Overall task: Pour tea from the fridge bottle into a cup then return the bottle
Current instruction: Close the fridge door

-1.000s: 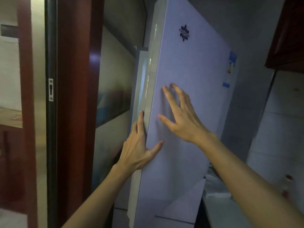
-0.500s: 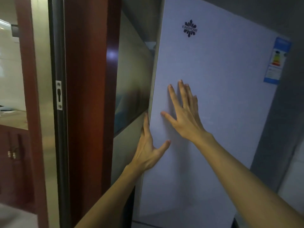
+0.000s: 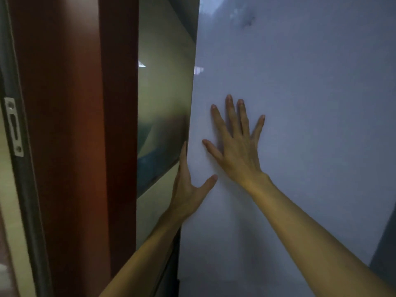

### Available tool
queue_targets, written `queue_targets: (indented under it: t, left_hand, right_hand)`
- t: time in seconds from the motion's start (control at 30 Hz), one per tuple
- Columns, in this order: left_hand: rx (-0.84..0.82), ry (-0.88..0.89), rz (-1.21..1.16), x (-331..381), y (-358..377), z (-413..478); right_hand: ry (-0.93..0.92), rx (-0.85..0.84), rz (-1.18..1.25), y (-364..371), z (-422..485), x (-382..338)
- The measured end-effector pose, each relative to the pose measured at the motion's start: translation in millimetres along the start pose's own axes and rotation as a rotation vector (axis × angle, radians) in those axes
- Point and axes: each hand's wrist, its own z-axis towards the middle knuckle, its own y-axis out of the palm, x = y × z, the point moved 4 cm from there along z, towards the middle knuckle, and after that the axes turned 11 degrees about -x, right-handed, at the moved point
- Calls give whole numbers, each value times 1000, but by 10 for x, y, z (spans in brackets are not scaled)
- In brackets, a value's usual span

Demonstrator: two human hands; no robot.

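- Our two bare forearms reached up from the bottom edge of the view.
- Close on our left stood a red-brown door frame (image 3: 70, 125), with a metal strike plate (image 3: 14, 127) set in its dark jamb.
- Our left hand (image 3: 188, 189) lay on the left edge of the fridge door (image 3: 300, 103). One straight finger ran up along that edge and the thumb (image 3: 209, 182) was spread onto the door's front. The other fingers were hidden behind the edge, and the hand held nothing.
- Our right hand (image 3: 237, 151) lay flat on the door's front, just beside and above the left hand. Its fingers (image 3: 229, 110) were straight, spread wide and pointing up, also holding nothing.
- The pale fridge door filled the right side of the view, with a blurred dark mark near its top.
- Beyond the door's left edge, a glossy greenish panel (image 3: 162, 93) showed between the fridge and the frame.
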Motion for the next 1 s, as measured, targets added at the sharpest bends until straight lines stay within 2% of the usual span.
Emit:
queue_targets:
  t: [0.2,0.5,0.7,1.0]
  left_hand:
    - [58,-9,-3,-273,37,315]
    - [147,-91,-168,-772,109,782]
    - [45,-6,-56,-809,76,884]
    - [47,21,-58,-930,101,1040]
  right_hand:
    - [-1,81,-47,301,186,54]
    - [17,105,-86,633,392,146]
    - [32,112,-112,809,493,205]
    - [46,94,-146,958,580,255]
